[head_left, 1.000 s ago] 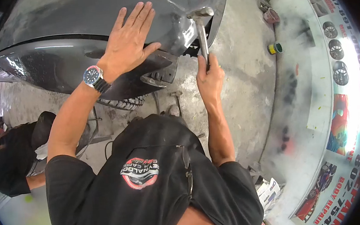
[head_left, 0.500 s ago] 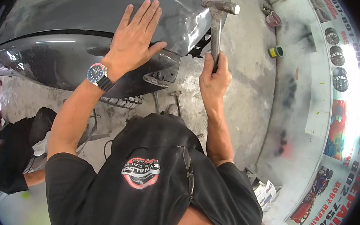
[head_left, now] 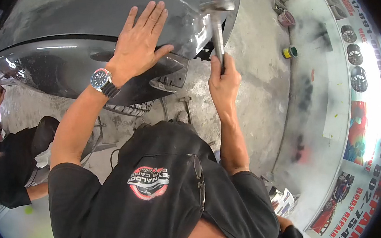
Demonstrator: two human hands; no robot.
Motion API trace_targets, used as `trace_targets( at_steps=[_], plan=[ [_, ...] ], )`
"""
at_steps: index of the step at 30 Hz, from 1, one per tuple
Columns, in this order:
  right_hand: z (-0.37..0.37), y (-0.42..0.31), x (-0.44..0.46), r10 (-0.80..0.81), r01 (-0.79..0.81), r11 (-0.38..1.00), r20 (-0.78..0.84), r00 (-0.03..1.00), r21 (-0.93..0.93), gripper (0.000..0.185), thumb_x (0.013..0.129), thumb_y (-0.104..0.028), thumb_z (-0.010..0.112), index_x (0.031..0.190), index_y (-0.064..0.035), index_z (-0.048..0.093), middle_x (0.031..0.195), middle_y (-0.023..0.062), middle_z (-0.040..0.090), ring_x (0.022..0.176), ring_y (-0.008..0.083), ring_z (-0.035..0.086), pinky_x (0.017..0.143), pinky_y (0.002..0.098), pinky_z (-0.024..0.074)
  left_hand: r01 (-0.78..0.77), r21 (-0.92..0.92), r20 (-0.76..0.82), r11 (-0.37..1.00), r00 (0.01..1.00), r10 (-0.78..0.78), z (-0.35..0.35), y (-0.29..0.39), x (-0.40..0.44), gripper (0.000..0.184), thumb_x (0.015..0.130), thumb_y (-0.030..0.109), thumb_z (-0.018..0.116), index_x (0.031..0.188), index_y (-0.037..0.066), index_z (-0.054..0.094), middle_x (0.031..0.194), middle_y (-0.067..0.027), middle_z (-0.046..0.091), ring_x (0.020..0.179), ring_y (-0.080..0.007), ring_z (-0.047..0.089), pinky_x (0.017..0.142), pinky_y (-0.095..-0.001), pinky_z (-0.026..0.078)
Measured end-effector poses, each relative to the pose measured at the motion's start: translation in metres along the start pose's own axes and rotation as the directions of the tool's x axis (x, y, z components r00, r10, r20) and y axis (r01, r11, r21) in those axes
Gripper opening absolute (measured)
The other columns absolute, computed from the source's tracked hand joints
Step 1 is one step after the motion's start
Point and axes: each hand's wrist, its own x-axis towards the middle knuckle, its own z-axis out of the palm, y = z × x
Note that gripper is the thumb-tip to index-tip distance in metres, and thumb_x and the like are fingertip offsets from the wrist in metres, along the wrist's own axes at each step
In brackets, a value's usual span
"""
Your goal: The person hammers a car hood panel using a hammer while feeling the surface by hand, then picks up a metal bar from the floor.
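Observation:
My left hand (head_left: 141,44) lies on the dark grey car panel (head_left: 77,15), fingers stretched out, with a watch (head_left: 101,78) on the wrist. Closed round the handle of a metal hammer (head_left: 218,35) is my right hand (head_left: 224,79). The hammer's head, blurred by motion, is over the panel's corner, close to a shiny uneven patch; whether it touches cannot be told. A dark bumper part (head_left: 54,67) runs below the panel, and a broken edge shows between my hands.
A co-worker in black (head_left: 21,152) is at the left, one arm raised. Another hammer (head_left: 187,108) stands near my feet. Two buckets (head_left: 286,17) (head_left: 290,52) are by the right wall, which bears posters (head_left: 357,59). Part of another person (head_left: 291,232) shows at the lower right.
The hammer swung up and right, then came back down to the left over the panel's corner. My left hand stays nearly in place. The co-worker's arm has risen, and another person appears at the lower right.

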Motion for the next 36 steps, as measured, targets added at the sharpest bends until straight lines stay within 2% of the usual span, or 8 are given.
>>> trace_targets(
  at_steps=[5, 8, 9, 12, 15, 19, 22, 36],
  plan=[
    [0.014, 0.02, -0.016, 0.011, -0.012, 0.997, -0.023, 1.0, -0.079, 0.021, 0.103, -0.02, 0.068, 0.1, -0.0005, 0.061, 0.063, 0.0114, 0.05, 0.056, 0.0147, 0.045, 0.053, 0.0375, 0.0419, 0.001, 0.021, 0.017, 1.0, 1.0, -0.001, 0.001, 0.001, 0.0, 0.084, 0.099, 0.056, 0.06, 0.159, 0.0, 0.04, 0.169, -0.015, 0.034, 0.158, -0.0299, 0.028, 0.128, -0.0545, 0.022],
    [0.005, 0.025, -0.013, 0.047, -0.046, 0.996, 0.014, 0.999, -0.079, 0.021, 0.103, -0.019, 0.067, 0.1, -0.0002, 0.06, 0.063, 0.0147, 0.052, 0.055, 0.0184, 0.045, 0.053, 0.0382, 0.042, 0.004, 0.027, 0.039, 1.0, 0.999, -0.005, -0.001, 0.002, 0.001, 0.084, 0.099, 0.055, 0.06, 0.159, 0.0, 0.04, 0.17, -0.0148, 0.033, 0.158, -0.0299, 0.027, 0.129, -0.0543, 0.021],
    [0.0, 0.015, -0.015, 0.115, -0.114, 0.993, 0.016, 0.993, -0.026, 0.018, 0.102, -0.018, 0.067, 0.108, -0.0015, 0.062, 0.07, 0.0225, 0.062, 0.058, 0.0402, 0.061, 0.057, 0.0462, 0.0473, 0.006, 0.007, 0.027, 1.0, 1.0, -0.006, -0.001, 0.001, -0.001, 0.084, 0.099, 0.054, 0.061, 0.159, 0.0, 0.038, 0.17, -0.0146, 0.031, 0.158, -0.0303, 0.027, 0.129, -0.0546, 0.021],
    [-0.001, 0.001, -0.016, 0.072, -0.064, 0.995, -0.123, 0.99, 0.074, 0.017, 0.103, -0.017, 0.066, 0.109, -0.0015, 0.062, 0.068, 0.0201, 0.06, 0.055, 0.0357, 0.059, 0.055, 0.0451, 0.0457, 0.0, -0.046, 0.005, 0.999, 1.0, 0.0, 0.005, 0.0, 0.0, 0.085, 0.098, 0.051, 0.064, 0.161, 0.0, 0.035, 0.172, -0.0143, 0.029, 0.159, -0.0312, 0.025, 0.128, -0.0553, 0.022],
    [0.012, 0.02, -0.004, 0.078, -0.056, 0.984, 0.124, 0.989, -0.17, 0.014, 0.103, -0.014, 0.066, 0.106, -0.002, 0.061, 0.064, 0.0141, 0.055, 0.053, 0.0246, 0.053, 0.053, 0.0404, 0.0435, -0.001, -0.038, 0.017, 0.999, 1.0, 0.002, 0.003, 0.0, -0.001, 0.085, 0.098, 0.051, 0.064, 0.16, 0.0, 0.035, 0.172, -0.0144, 0.028, 0.159, -0.0314, 0.025, 0.128, -0.0555, 0.022],
    [0.002, 0.004, -0.013, 0.089, -0.085, 0.994, -0.062, 0.994, 0.066, 0.018, 0.103, -0.019, 0.065, 0.103, -0.0017, 0.059, 0.068, 0.023, 0.06, 0.058, 0.041, 0.06, 0.058, 0.0469, 0.0456, 0.001, -0.038, 0.02, 0.999, 1.0, -0.001, 0.002, -0.001, 0.0, 0.086, 0.097, 0.051, 0.065, 0.16, 0.0, 0.035, 0.171, -0.0151, 0.029, 0.159, -0.0321, 0.026, 0.127, -0.0562, 0.023],
    [0.015, 0.018, -0.012, 0.144, -0.133, 0.982, 0.085, 0.986, -0.133, 0.021, 0.104, -0.023, 0.064, 0.106, -0.0024, 0.059, 0.069, 0.0243, 0.061, 0.06, 0.0433, 0.06, 0.058, 0.0475, 0.0461, -0.008, -0.022, 0.036, 1.0, 0.999, 0.009, 0.002, 0.0, 0.0, 0.087, 0.098, 0.052, 0.064, 0.161, 0.0, 0.035, 0.171, -0.0153, 0.028, 0.159, -0.0322, 0.025, 0.127, -0.0568, 0.022],
    [-0.009, 0.05, -0.077, 0.392, -0.375, 0.891, -0.017, 0.92, 0.255, 0.027, 0.107, -0.026, 0.062, 0.099, 0.0004, 0.059, 0.067, 0.01, 0.052, 0.062, 0.0123, 0.048, 0.056, 0.035, 0.0418, -0.5, -0.06, 0.302, 0.864, 0.816, 0.493, 0.023, 0.014, 0.082, 0.101, 0.097, 0.072, 0.051, 0.162, -0.002, 0.03, 0.172, -0.0181, 0.025, 0.161, -0.0299, 0.019, 0.132, -0.0536, 0.01]
  ],
)
